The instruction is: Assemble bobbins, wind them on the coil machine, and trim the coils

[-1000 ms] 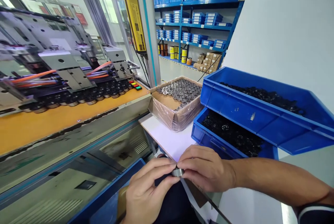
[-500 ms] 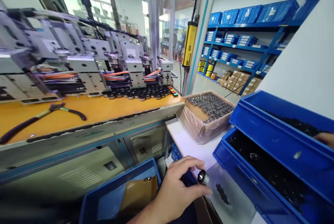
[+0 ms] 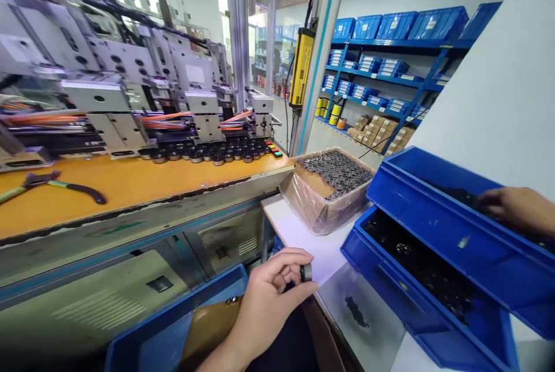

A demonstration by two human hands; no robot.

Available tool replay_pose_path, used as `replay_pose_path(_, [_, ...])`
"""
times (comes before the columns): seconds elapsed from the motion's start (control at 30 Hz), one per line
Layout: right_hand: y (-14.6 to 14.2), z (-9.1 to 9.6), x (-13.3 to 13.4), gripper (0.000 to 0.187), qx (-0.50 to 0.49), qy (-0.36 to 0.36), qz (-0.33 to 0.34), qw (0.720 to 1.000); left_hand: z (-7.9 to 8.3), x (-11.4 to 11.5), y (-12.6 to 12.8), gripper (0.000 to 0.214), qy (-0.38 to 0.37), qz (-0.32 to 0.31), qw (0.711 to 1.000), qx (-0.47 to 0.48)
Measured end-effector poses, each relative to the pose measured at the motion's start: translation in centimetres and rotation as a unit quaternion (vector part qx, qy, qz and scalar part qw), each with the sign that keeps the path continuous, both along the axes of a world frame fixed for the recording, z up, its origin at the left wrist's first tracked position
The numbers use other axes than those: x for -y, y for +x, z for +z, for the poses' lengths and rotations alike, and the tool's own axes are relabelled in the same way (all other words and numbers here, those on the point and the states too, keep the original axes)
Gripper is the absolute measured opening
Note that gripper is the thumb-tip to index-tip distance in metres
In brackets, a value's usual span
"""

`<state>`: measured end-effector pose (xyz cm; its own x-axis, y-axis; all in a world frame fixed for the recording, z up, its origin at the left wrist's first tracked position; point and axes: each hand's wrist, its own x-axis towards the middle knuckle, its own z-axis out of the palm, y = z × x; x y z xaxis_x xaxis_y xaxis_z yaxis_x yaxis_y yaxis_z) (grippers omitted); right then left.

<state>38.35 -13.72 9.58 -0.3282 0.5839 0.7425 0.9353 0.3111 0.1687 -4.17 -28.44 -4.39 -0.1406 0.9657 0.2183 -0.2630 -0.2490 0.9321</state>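
The upper blue bin (image 3: 433,216), at 3 o'clock, sits tilted on top of the lower blue bin (image 3: 352,246). Both hold heaps of small black parts (image 3: 433,276), and 1 silvery piece lies among those in the lower bin. At 1 o'clock from the lower bin stands a cardboard box (image 3: 316,210) wrapped in clear film, part-filled with shiny metal parts (image 3: 338,166). Both bins and the box rest on the white surface (image 3: 295,230). At 7 o'clock, below that surface, a blue tray (image 3: 169,326) holds a sheet of brown paper (image 3: 203,328). Far off at 1 o'clock, a blue shelf (image 3: 390,71) carries rows of blue boxes.

The left hand (image 3: 269,297) comes up from 6 o'clock, palm turned toward the right. Its thumb and curled fingers (image 3: 288,259) are pinching a metal ring (image 3: 306,272), held in the air just over the near edge of the white surface and clear of the bins. The right hand (image 3: 515,207) reaches in from 3 o'clock, palm down, into the upper blue bin. Its fingers lie on the black parts there, and whether they grip any cannot be told.

At 9 o'clock, pliers (image 3: 52,184) lie on the orange surface (image 3: 143,178).
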Motion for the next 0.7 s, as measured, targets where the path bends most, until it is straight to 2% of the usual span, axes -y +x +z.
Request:
replay_pose_path(0.07, [-2.2, 2.1, 0.7, 0.032, 0.031, -0.034, 0.014, 0.999, -0.3, 0.0, -0.1, 0.023, -0.001, -0.001, 1.000, -0.003])
replay_pose_path(0.1, [-4.1, 2.5, 1.4, 0.021, 0.042, -0.051, 0.028, 0.997, -0.4, 0.0, 0.0, 0.023, 0.002, -0.003, 1.000, -0.007])
replay_pose_path(0.13, [-6.3, 2.3, 2.4, 0.016, 0.023, -0.061, 0.090, 0.994, -0.4, 0.1, 0.0, 0.022, 0.005, -0.004, 1.000, -0.014])
replay_pose_path(0.17, [-8.8, 1.5, 3.5, 0.012, 0.008, -0.074, 0.163, 0.984, -0.5, 0.1, 0.1, 0.022, 0.009, -0.003, 1.000, -0.022])
replay_pose_path(0.23, [-13.9, -1.2, 6.0, 0.008, -0.002, -0.118, 0.303, 0.946, -0.4, 0.3, 0.4, 0.022, 0.009, -0.002, 0.999, -0.034])
replay_pose_path(0.3, [-18.2, -4.7, 8.2, 0.006, -0.036, -0.156, 0.404, 0.901, -0.4, 0.6, 0.7, 0.025, 0.003, -0.003, 0.999, -0.033])
replay_pose_path(0.37, [-20.9, -7.8, 9.6, 0.008, -0.067, -0.155, 0.478, 0.862, -0.4, 0.8, 1.0, 0.028, -0.001, -0.012, 0.999, -0.034])
replay_pose_path(0.43, [-22.2, -9.9, 10.1, 0.012, -0.083, -0.135, 0.516, 0.842, -0.4, 1.1, 1.3, 0.030, -0.004, -0.019, 0.998, -0.056])
replay_pose_path(0.5, [-22.4, -11.0, 10.0, 0.014, -0.089, -0.111, 0.529, 0.837, -0.4, 1.3, 1.9, 0.031, -0.015, -0.010, 0.998, -0.067])
replay_pose_path(0.7, [-21.6, -11.8, 9.4, 0.013, -0.081, -0.075, 0.522, 0.846, -0.3, 1.6, 3.7, 0.031, -0.057, 0.049, 0.996, -0.054])
